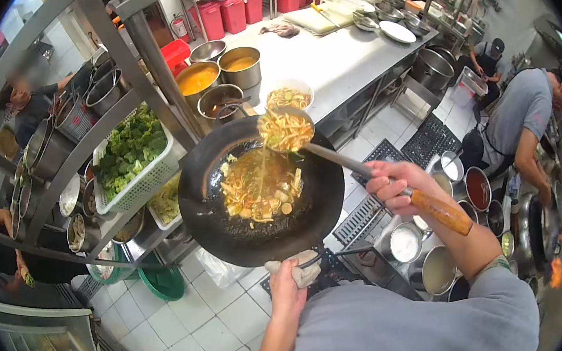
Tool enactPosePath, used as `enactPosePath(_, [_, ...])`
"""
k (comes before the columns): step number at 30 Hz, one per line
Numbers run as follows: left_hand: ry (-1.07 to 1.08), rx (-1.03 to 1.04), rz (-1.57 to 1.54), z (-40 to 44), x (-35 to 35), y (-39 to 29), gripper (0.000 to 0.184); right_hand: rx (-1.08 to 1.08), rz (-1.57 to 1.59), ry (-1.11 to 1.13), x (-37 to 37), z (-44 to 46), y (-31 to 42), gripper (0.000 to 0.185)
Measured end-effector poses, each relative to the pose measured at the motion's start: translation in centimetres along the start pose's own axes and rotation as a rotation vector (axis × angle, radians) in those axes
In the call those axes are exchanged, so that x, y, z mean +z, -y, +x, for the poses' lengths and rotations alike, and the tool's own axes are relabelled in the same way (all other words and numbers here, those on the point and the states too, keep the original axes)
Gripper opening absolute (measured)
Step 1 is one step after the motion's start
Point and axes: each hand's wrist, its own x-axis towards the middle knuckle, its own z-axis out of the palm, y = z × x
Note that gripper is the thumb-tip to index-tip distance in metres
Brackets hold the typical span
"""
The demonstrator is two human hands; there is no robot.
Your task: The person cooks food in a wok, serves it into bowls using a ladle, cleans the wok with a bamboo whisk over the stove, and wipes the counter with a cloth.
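My left hand (287, 290) is closed round a cloth (305, 270) at the near handle of a large black wok (267, 238). Noodles and vegetables in broth (260, 184) lie in the wok. My right hand (399, 187) grips the metal shaft of a long ladle (355, 165), just above its wooden handle. The ladle's bowl, heaped with noodles (284, 131), is over the wok's far side, and liquid runs down from it. Just beyond the ladle, a white bowl (310, 97) of noodles stands on the metal counter (337, 56).
Pots of orange soup (197, 80) stand beyond the wok. At the left, a white basket of broccoli (129, 154) sits by metal shelf bars. Sauce pots (478, 189) are at the right. A co-worker (517, 109) bends near a flame (557, 272); other people are farther off.
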Motion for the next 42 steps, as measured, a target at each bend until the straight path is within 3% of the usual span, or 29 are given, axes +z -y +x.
enactPosePath(3, [-0.036,-0.009,0.012,0.1,0.2,0.5,0.033,0.099,0.034,0.160,0.0,0.4,3.6,0.002])
enactPosePath(4, [-0.055,-0.012,0.008,-0.1,0.7,0.4,0.033,-0.015,-0.162,0.000,2.4,0.2,4.3,0.021])
enactPosePath(8, [-0.077,0.009,-0.062,-0.1,1.4,0.8,0.030,-0.034,-0.182,-0.021,1.6,2.4,9.4,0.034])
enactPosePath(11, [-0.106,-0.010,-0.079,0.3,1.1,1.4,0.032,0.020,-0.196,0.018,0.2,4.4,13.1,0.034])
enactPosePath(12, [-0.122,-0.010,-0.075,0.2,1.5,1.4,0.032,0.026,-0.203,0.077,0.1,4.8,14.0,0.027])
enactPosePath(15, [-0.149,0.006,-0.078,0.7,1.6,1.9,0.033,-0.211,-0.398,-0.214,0.5,6.4,15.0,0.017])
enactPosePath(16, [-0.156,0.014,-0.083,0.7,1.4,2.2,0.033,-0.212,-0.454,-0.188,-0.7,7.1,15.6,0.013])
enactPosePath(19, [-0.173,-0.007,-0.080,0.7,1.5,2.5,0.032,-0.241,-0.714,-0.304,-2.9,9.5,16.1,0.014])
enactPosePath(24, [-0.192,0.009,-0.061,0.4,2.1,2.6,0.030,-0.321,-1.124,-0.424,-6.1,12.8,15.4,0.037])
enactPosePath(26, [-0.195,0.011,-0.059,0.2,2.2,2.3,0.030,-0.579,-1.502,-0.413,-10.5,15.1,14.9,0.044])
enactPosePath(28, [-0.191,0.019,-0.079,0.1,2.2,2.3,0.030,-0.794,-1.916,-0.474,-10.2,14.6,13.8,0.054])
enactPosePath(31, [-0.192,0.043,-0.076,0.3,1.7,2.9,0.030,-0.622,-1.985,-0.656,-7.7,13.0,11.9,0.057])
enactPosePath(35, [-0.198,0.021,-0.057,-0.1,1.6,3.0,0.031,-0.609,-1.893,-0.602,-7.2,12.0,12.5,0.058])
enactPosePath(38, [-0.191,0.026,-0.062,0.1,1.4,3.1,0.032,-1.025,-1.845,-0.496,-10.9,13.3,12.3,0.055])
enactPosePath(41, [-0.217,0.002,-0.072,-0.8,0.6,3.0,0.031,-0.513,-1.379,-0.423,-9.0,12.2,13.5,0.053])
enactPosePath(42, [-0.226,0.004,-0.063,-0.9,0.4,2.9,0.031,-0.485,-1.181,-0.313,-9.1,11.7,13.0,0.052])
